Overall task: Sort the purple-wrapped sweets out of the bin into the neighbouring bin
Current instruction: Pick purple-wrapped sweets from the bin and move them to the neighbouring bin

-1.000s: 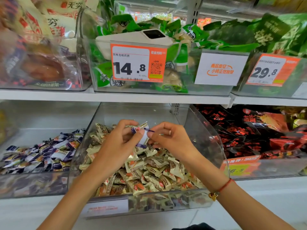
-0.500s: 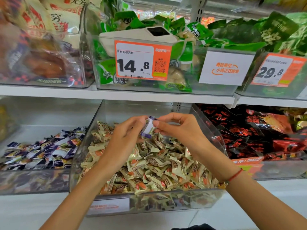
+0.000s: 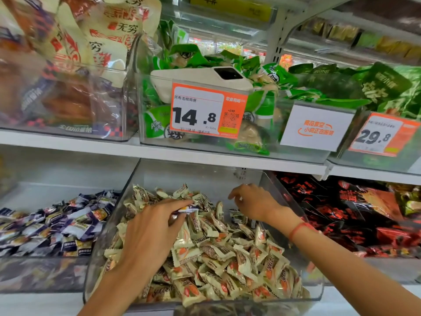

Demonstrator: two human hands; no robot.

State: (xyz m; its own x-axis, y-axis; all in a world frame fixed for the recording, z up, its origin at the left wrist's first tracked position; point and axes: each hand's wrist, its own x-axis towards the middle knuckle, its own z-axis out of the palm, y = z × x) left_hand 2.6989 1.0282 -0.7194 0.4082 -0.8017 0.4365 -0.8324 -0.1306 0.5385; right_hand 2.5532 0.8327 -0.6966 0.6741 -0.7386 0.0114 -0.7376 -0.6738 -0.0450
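Our left hand [image 3: 150,233] pinching what seems a purple sweet [image 3: 186,209] over the bin [image 3: 227,303], our right hand [image 3: 252,202] loosely open, holding nothing, near the bin's right wall

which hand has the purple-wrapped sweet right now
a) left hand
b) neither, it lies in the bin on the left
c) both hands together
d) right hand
a: the left hand pinches the purple-wrapped sweet at its fingertips above the cream-wrapped sweets, while the right hand hovers apart from it over the back of the bin, fingers loosely curled and holding nothing.
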